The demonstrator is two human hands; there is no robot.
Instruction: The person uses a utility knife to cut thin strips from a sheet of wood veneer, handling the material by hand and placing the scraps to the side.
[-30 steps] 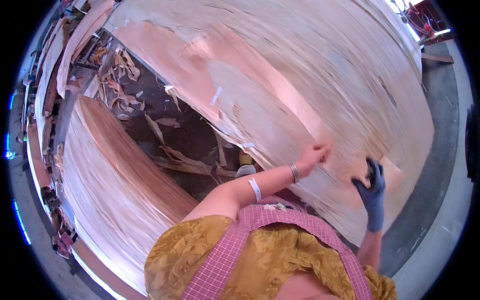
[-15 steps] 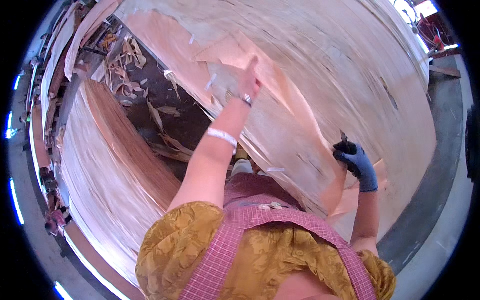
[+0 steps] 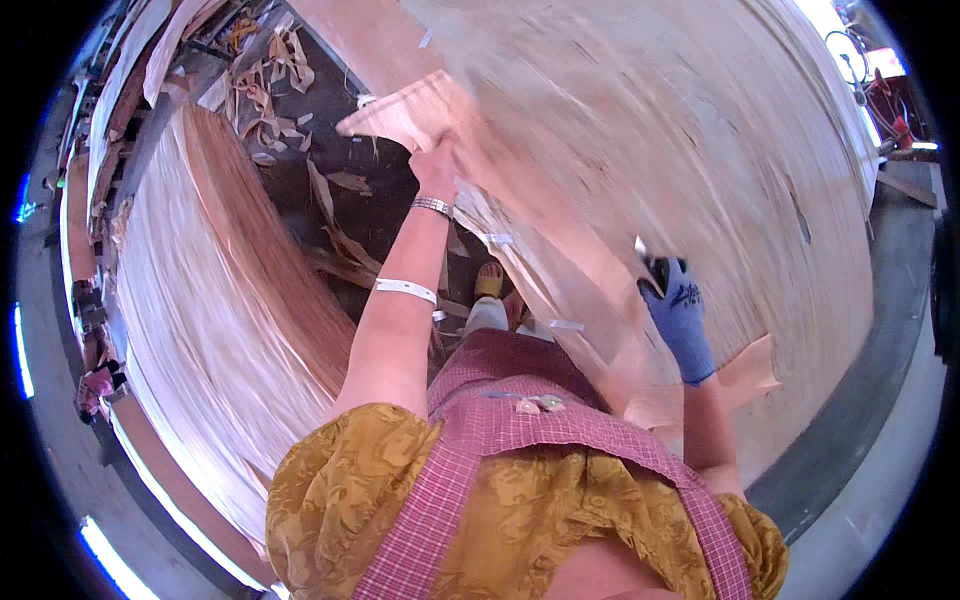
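My left hand [image 3: 436, 168], bare with a watch and a white wristband, is closed on a long pinkish strip of wood veneer [image 3: 415, 108] whose far end sticks out past the fingers. My right hand [image 3: 678, 312], in a blue-grey glove with dark fingertips, is closed around a small knife [image 3: 641, 246]. Its pale tip points away from me, and the handle is mostly hidden. This hand is above the big veneer stack [image 3: 640, 120], beside the strip's near part. White tape pieces [image 3: 566, 325] lie along the veneer edge nearest me.
Another stack of veneer [image 3: 200, 290] stands at the left. Between the stacks, curled veneer scraps [image 3: 275, 95] litter the dark floor [image 3: 375, 205]. My sandalled foot [image 3: 489, 280] shows there. A loose veneer piece [image 3: 752, 368] lies right of my right forearm.
My left hand has come nearer and to the left, from lying over the veneer to gripping the strip, which is pulled along. My right hand has shifted slightly left with the knife.
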